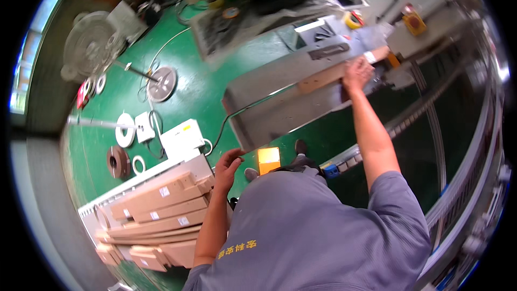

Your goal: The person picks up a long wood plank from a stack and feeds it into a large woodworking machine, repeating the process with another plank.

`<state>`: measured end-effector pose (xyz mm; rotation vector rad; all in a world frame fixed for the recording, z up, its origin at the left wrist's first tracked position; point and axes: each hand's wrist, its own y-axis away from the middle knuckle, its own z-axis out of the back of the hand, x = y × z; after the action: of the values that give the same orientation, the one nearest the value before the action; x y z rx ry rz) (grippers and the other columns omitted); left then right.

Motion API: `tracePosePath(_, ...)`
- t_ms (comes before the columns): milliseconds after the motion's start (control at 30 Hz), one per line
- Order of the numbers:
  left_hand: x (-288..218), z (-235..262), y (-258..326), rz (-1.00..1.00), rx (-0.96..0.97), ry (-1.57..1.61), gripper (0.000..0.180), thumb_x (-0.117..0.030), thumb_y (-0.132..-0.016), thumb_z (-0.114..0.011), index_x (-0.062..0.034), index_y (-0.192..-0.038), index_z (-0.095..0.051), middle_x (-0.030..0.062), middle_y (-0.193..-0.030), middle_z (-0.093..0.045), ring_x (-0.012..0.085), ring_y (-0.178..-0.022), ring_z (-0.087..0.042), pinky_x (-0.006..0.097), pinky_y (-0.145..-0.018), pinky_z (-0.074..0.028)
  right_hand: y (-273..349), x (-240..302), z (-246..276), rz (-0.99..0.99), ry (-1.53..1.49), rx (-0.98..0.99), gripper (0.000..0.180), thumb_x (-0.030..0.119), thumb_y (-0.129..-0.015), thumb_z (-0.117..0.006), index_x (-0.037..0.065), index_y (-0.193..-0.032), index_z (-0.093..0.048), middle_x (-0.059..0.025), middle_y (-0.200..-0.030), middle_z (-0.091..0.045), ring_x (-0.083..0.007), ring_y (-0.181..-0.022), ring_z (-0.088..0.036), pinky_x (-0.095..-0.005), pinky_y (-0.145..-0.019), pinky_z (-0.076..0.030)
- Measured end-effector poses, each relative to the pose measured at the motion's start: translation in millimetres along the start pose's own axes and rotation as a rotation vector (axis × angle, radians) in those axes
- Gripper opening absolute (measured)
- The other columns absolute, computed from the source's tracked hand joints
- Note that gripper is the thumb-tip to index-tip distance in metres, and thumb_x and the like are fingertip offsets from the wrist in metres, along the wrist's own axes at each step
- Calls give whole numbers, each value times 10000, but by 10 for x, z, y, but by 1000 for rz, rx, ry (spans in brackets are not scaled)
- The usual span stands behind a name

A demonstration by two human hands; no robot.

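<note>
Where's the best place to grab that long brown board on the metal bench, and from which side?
Probably by its long edges, from above: the brown board is narrow and lies lengthwise along the metal bench. The right hand is at its right part, so the bare left end seems best for the left hand.

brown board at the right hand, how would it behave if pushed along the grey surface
The brown board would probably stay stiff, as its long edges look straight. It may slide fairly easily, since the grey surface looks smooth. It seems unlikely to roll, given its flat sides.
</note>
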<state>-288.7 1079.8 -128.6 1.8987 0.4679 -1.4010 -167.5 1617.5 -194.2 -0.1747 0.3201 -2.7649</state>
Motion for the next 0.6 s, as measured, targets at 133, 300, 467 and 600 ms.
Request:
tracePosePath(133,415,460,563,44,-270,-158,283,-93,-922,-571,19,-1182,-588,101,-1092,-668,175,-970,-623,307,-863,-497,-415,-215,-66,201,368,-27,505,498,-939,-470,82,-1207,-574,-157,-1190,-605,-367,-1106,-571,-547,-942,-413)
tracePosePath(300,878,1164,606,67,-489,-487,347,-135,-835,-607,-19,-1161,-615,166,-1115,-657,292,-1046,-621,391,-927,-478,-1099,-1563,-1020,-212,110,-188,871,752,-841,-406,94,-1410,-377,-322,-1333,-445,-511,-1228,-411,-570,-1016,-331)
tracePosePath(467,669,1494,1142,8,-816,-1068,431,-107,-748,-644,-67,-1174,-591,159,-1235,-575,369,-1165,-506,468,-1007,-399,-463,-402,-650,-165,-77,-51,900,753,-884,-295,115,-1511,-190,-377,-1465,-238,-529,-1373,-202,-553,-1133,-144)
tracePosePath(600,655,2156,1003,54,-826,-1386,531,-2,-716,-623,-92,-1232,-543,135,-1417,-433,344,-1310,-393,441,-1083,-347,232,-73,-314,9,-79,-55,824,642,-954,-315,35,-1501,-208,-350,-1461,-297,-503,-1375,-242,-537,-1141,-164)
